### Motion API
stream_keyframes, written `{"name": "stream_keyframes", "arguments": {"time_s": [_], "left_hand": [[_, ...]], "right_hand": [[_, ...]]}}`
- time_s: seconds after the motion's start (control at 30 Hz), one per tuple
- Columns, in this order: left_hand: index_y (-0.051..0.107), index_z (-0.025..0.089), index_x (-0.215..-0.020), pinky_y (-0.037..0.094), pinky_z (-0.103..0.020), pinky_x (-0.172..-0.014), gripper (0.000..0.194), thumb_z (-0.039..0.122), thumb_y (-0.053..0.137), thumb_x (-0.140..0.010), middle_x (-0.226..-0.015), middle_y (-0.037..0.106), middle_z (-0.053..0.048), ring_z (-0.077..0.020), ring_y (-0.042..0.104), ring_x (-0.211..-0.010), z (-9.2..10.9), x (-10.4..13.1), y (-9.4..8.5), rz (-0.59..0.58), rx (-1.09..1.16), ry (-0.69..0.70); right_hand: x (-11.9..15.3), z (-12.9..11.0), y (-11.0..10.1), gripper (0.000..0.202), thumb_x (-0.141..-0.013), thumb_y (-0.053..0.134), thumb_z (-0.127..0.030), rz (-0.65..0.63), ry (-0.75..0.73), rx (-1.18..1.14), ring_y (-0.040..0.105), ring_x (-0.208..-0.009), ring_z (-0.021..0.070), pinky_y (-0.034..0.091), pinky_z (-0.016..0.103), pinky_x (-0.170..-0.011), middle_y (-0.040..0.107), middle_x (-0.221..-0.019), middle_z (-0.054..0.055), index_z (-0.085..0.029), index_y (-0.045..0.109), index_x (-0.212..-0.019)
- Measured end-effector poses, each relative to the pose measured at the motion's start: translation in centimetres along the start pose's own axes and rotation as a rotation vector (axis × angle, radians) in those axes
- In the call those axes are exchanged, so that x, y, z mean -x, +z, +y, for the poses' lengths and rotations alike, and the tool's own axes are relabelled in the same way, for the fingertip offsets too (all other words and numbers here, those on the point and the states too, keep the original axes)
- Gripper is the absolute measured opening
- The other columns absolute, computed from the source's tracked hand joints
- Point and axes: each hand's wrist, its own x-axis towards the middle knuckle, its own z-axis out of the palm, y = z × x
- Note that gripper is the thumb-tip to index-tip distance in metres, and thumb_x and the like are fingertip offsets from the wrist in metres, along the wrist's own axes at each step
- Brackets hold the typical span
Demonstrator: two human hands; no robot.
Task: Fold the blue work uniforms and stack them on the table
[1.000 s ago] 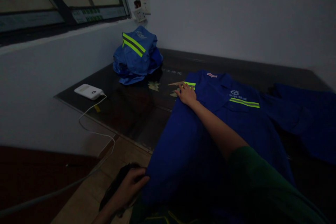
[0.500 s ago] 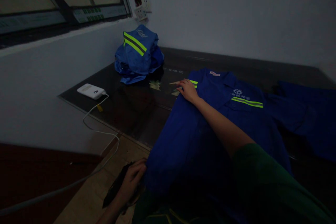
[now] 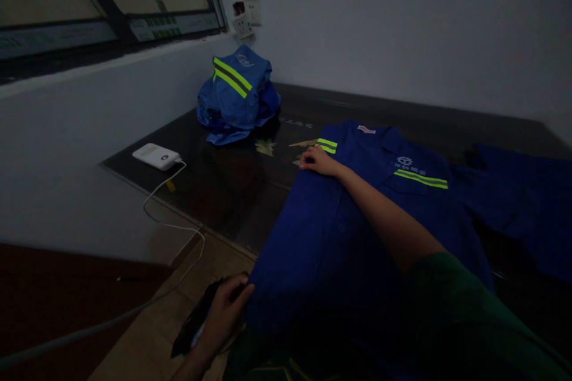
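A dark blue work shirt (image 3: pixel 304 232) with yellow-green reflective stripes and a white chest logo lies spread on the dark table (image 3: pixel 232 196), its collar toward the wall. My right hand (image 3: pixel 318 162) pinches the shirt's left edge just below the stripe, fingers curled together. Nearer to me, my left hand (image 3: pixel 230 303) grips the lower corner of the same edge between thumb and fingers, beyond the table's front edge. The cloth runs nearly straight between both hands. The shirt's lower part is lost in shadow.
A heap of blue clothing (image 3: pixel 236 95) with reflective stripes sits at the back left. A white power bank (image 3: pixel 156 156) with a white cable (image 3: pixel 172 225) lies at the left table edge. More dark blue cloth (image 3: pixel 536 202) is at the right. A socket (image 3: pixel 243 25) hangs by the window.
My right hand has moved slightly down along the shirt's edge, and its spread fingers have closed on the cloth. My left hand's grip has shifted slightly at the corner.
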Motion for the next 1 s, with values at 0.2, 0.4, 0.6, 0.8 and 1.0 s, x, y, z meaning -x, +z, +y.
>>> {"name": "stream_keyframes", "arguments": {"time_s": [0.2, 0.4, 0.6, 0.8, 1.0], "left_hand": [[0.057, 0.018, -0.064, 0.047, -0.024, -0.063, 0.046, 0.06, 0.053, -0.081, -0.065, 0.054, 0.0, -0.0166, 0.054, -0.067, -0.5, -0.3, 0.1, -0.004, -0.058, 0.011], [0.059, 0.022, -0.107, 0.049, -0.041, -0.092, 0.029, 0.042, 0.05, -0.088, -0.11, 0.061, -0.009, -0.025, 0.058, -0.107, -0.5, -0.2, 0.6, 0.367, -0.276, 0.389], [0.058, 0.033, -0.121, 0.038, -0.05, -0.108, 0.033, 0.029, 0.054, -0.089, -0.123, 0.062, -0.005, -0.0243, 0.056, -0.118, 4.9, -2.6, 1.5, -0.124, -0.635, 0.976], [0.025, 0.032, -0.149, 0.021, -0.061, -0.113, 0.102, 0.066, 0.072, -0.064, -0.155, 0.026, -0.011, -0.0369, 0.022, -0.142, 9.0, -5.7, 4.2, -0.585, -0.964, 0.981], [0.015, 0.037, -0.15, 0.016, -0.061, -0.114, 0.108, 0.055, 0.078, -0.064, -0.158, 0.019, -0.009, -0.0355, 0.017, -0.144, 8.4, -5.9, 4.5, -0.643, -1.06, 0.905]], "right_hand": [[0.9, -1.0, 1.3, 0.019, -0.089, 0.058, -0.032, 0.166, 0.048, 0.126, 0.048, -0.103, 0.0242, 0.037, 0.036, -0.091, 0.059, -0.105, 0.011, -0.016, 0.067, -0.095], [2.2, -2.0, -1.5, 0.032, -0.094, 0.047, -0.03, 0.348, 0.121, 0.152, 0.043, -0.12, 0.025, 0.034, 0.038, -0.103, 0.055, -0.125, 0.013, -0.016, 0.06, -0.12], [4.0, -0.7, -2.4, 0.048, -0.097, 0.041, -0.039, 0.131, 0.429, 0.199, 0.031, -0.136, 0.0354, 0.03, 0.059, -0.105, 0.038, -0.148, 0.015, -0.018, 0.047, -0.139], [5.0, 0.4, -0.4, 0.054, -0.099, 0.028, -0.049, -0.018, 0.465, 0.205, 0.013, -0.144, 0.0332, 0.014, 0.066, -0.11, 0.022, -0.157, 0.005, -0.029, 0.029, -0.149], [4.3, 1.4, -0.4, 0.055, -0.097, 0.028, -0.054, -0.011, 0.436, 0.207, 0.013, -0.145, 0.0306, 0.012, 0.064, -0.112, 0.022, -0.157, 0.003, -0.033, 0.028, -0.148]]}}
